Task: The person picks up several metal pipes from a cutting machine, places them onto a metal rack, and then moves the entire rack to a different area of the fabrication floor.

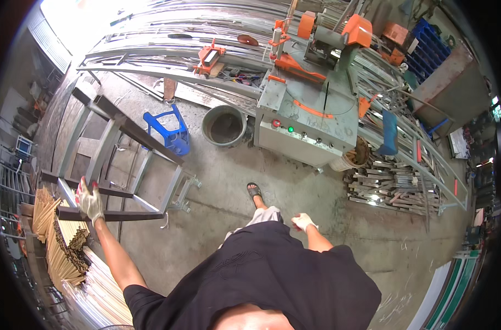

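My left hand point(89, 202), in a pale glove with reddish fingertips, reaches out to the left. Its fingers are stretched and apart, over the near end of a metal rack frame point(110, 216) made of dark and light square bars; I cannot tell how firmly it touches. Small casters point(194, 182) show at the frame's right end. Close by my right side, my right hand point(304, 221), also gloved, hangs with its fingers curled in and nothing visible in them. Below it lies only concrete floor.
Ahead stands a cutting machine point(308, 124) with orange guards. Left of it are a grey bucket point(224, 126) and a blue plastic stool point(171, 131). Cut metal pieces point(391, 184) are piled to the right. Bundled tubes point(61, 247) lie beside my left arm.
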{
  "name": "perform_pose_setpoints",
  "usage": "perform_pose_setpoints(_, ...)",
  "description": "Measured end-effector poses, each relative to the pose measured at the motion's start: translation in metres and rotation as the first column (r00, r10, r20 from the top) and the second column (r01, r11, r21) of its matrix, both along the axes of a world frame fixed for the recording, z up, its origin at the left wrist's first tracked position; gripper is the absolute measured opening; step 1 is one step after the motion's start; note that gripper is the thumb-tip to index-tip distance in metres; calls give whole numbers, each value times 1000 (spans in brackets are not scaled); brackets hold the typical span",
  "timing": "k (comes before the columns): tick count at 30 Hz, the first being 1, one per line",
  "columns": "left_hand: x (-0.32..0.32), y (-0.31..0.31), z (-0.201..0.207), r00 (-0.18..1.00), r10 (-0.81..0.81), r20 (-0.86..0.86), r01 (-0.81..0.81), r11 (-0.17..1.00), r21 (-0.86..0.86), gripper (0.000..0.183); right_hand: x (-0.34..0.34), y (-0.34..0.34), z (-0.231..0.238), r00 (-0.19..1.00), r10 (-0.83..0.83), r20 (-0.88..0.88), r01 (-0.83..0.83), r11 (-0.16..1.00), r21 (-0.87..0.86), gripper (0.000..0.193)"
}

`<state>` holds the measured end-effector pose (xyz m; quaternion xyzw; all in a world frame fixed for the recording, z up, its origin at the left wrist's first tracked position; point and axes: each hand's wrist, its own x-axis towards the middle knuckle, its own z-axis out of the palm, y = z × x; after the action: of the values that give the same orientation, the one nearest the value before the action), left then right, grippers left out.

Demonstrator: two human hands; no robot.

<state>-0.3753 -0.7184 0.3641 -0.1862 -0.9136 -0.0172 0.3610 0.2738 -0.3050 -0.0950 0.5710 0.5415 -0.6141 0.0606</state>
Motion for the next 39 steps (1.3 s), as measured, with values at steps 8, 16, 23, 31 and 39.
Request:
perform_pose_setpoints(8,147,89,-117,867,-425,259,98,655,749,45,-195,107,87,841,262,-473,-69,919,388,21)
perform_pose_setpoints(16,267,364,-104,876,-441,194,43,473,880,41,-311,48,311,255,163,-953,-421,906,42,30)
perform_pose_setpoints(23,282,354,-99,892,-269,364,-252,372,893,67,-329,38,288,249,49,-967,-606,787,-116,38)
perform_pose_setpoints(31,263,215,-171,855,260,449,-451,-55,891,64,-303,22,351,-176,785,-595,-893,127,432,51)
perform_pose_setpoints(39,259,204,-205,816,192,546,-566,72,821,68,-293,10,328,-205,915,-346,-795,50,604,52)
